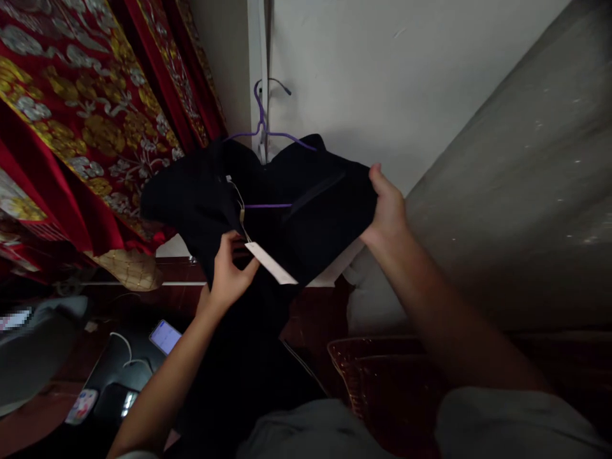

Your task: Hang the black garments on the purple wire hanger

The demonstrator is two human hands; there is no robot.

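Note:
A dark garment (329, 204), open at the front, hangs from a purple hanger (262, 127) whose bar shows through the opening. A white paper tag (272, 262) dangles on a string from its front. At the tag's upper end is my left hand (232, 271), closed, with the thumb at the tag's edge and the fingers partly hidden behind it. My right hand (388, 207) grips the garment's shoulder or sleeve on the right, thumb on top and fingers hidden behind the cloth.
Red cloth with gold and silver flower patterns (109, 127) hangs at the left. Below it, a lit phone (165, 336) and a white cable (127, 344) lie on a dark surface. A grey, speckled covering (516, 210) rises at the right, beside a shiny red cushion-like thing (396, 382).

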